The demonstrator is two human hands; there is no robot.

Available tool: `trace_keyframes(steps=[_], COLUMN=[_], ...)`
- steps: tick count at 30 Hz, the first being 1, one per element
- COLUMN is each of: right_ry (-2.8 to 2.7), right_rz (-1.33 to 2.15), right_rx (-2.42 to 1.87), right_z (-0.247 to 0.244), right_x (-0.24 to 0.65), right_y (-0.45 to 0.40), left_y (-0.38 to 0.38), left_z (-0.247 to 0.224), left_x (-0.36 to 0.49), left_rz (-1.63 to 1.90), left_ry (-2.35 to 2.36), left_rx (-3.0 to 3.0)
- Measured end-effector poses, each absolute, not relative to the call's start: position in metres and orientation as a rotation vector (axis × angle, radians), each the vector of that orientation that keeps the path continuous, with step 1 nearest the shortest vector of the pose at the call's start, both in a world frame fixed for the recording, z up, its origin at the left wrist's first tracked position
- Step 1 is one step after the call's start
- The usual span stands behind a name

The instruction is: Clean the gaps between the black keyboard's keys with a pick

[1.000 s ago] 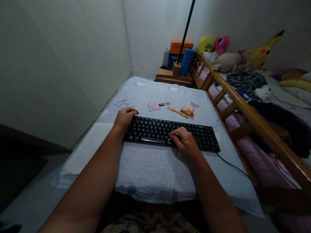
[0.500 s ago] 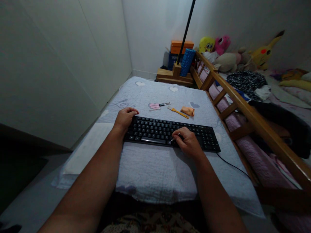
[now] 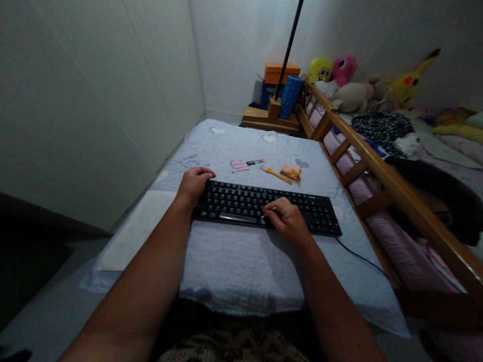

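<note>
A black keyboard lies flat on the cloth-covered table. My left hand is closed on its far left corner, thumb and fingers together at the edge. Over the keys right of the space bar is my right hand, pinching a thin white stick like a cotton swab. Its tip points down at the lower keys; most of the stick is hidden by the fingers. Beyond the keyboard lie a slim dark-handled tool with a metal tip, another thin white stick, a yellow-handled brush and a crumpled orange cloth.
The keyboard cable runs off to the right. A wooden bed rail borders the table's right side, with plush toys behind it. A white sheet lies at the left. A black pole rises from a wooden base at the back.
My right hand has shifted slightly left over the keys with the cotton swab. My left hand stays at the keyboard's left corner.
</note>
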State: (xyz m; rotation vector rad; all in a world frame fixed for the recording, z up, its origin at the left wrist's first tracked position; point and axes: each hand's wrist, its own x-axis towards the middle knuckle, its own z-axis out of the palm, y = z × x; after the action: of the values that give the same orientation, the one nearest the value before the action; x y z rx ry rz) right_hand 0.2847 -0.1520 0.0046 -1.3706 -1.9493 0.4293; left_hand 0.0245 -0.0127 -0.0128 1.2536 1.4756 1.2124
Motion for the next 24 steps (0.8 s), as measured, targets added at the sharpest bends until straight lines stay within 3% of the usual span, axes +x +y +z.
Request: trace_keyframes(steps=[24], right_ry=[-1.972], right_rz=[0.451], right_rx=[-1.300], right_z=[0.005], right_x=[0.274], right_y=[-0.153], left_y=[-0.012], left_z=[-0.014], left_x=[0.024], left_rz=[1.219], left_ry=[1.465], left_rx=[1.274])
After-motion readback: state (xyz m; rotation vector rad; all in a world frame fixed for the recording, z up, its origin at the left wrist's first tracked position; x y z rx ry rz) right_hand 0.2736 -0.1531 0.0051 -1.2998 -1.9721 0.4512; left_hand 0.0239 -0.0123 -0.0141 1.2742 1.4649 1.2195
